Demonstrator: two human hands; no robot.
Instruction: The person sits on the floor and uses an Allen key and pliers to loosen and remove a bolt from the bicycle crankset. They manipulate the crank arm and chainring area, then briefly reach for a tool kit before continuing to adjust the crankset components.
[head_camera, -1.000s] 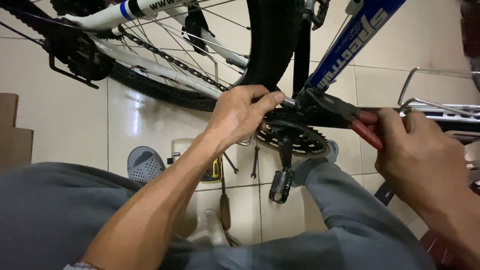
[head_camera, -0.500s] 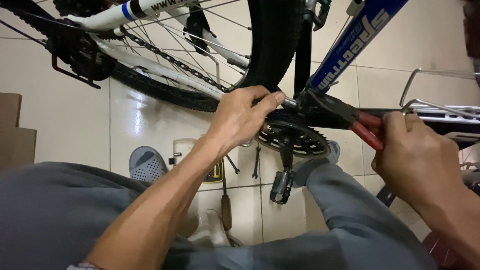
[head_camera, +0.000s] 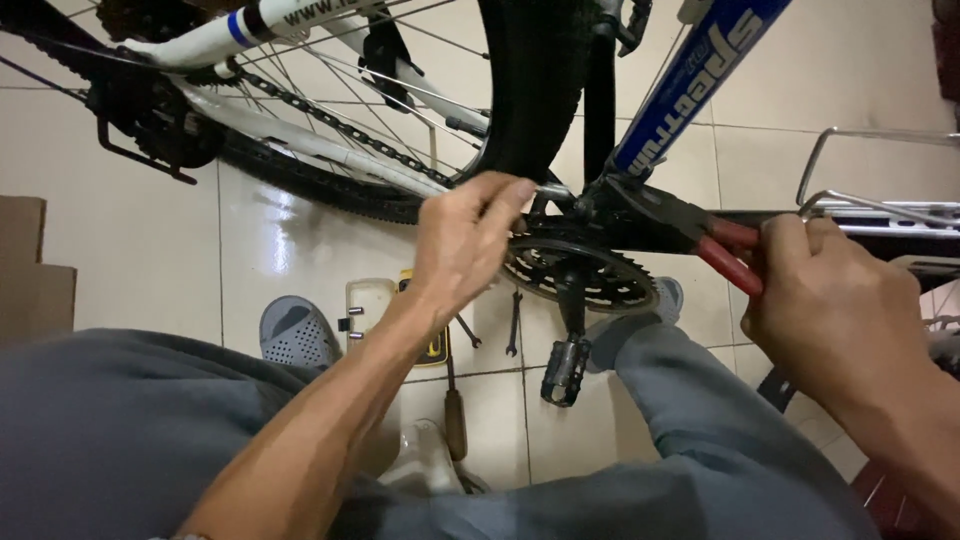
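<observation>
Two hands work at the bike's crank (head_camera: 575, 265). Left hand (head_camera: 462, 240), forearm rising from seven o'clock, pinches a small metal part (head_camera: 552, 190) just above the chainring. Right hand (head_camera: 835, 300), at three o'clock, grips red-handled pliers (head_camera: 690, 232) clamped there.

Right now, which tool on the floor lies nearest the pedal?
The small wrench, just left of the pedal; the wooden-handled tool lies farther left.
</observation>
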